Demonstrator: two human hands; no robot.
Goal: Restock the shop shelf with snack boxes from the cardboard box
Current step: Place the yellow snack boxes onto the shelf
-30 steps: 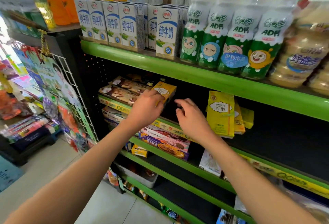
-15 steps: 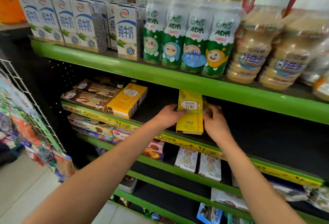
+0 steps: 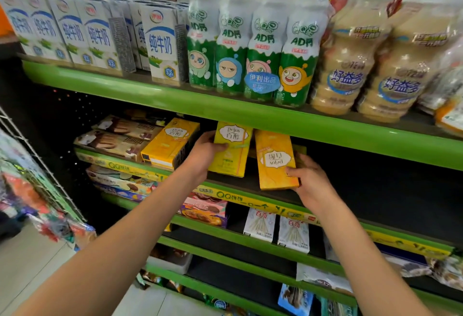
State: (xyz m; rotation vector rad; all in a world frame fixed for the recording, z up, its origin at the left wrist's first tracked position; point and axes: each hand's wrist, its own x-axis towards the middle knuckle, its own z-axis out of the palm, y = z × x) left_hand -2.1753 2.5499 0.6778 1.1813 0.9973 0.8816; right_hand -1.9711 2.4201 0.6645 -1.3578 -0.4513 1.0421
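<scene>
1. Snack boxes, yellow and flat, sit on the second shelf, under the green lip of the drinks shelf.
2. Left box stands upright with its label the right way up, its base on the dark shelf surface.
3. Left hand grips this box by its left edge, thumb across the front face and fingers hidden behind.
4. Right box stands just beside the left one, tilted slightly, with its label upside down.
5. Right hand holds the right box at its lower right corner, thumb on the front face and fingers curled round the side.
6. A narrow gap shows between the two boxes at the top; whether they touch lower down cannot be told.
7. Third yellow box lies flat to the left, just beside the left hand, on the same shelf.
8. Biscuit packs with brown pictures lie stacked left of that box.
9. Milk cartons and green-and-white bottles stand on the shelf above, with beige bottles to their right.
10. White stick-snack packs stand on the shelf below, under the right hand.
11. Both forearms reach up from the bottom of the view.
</scene>
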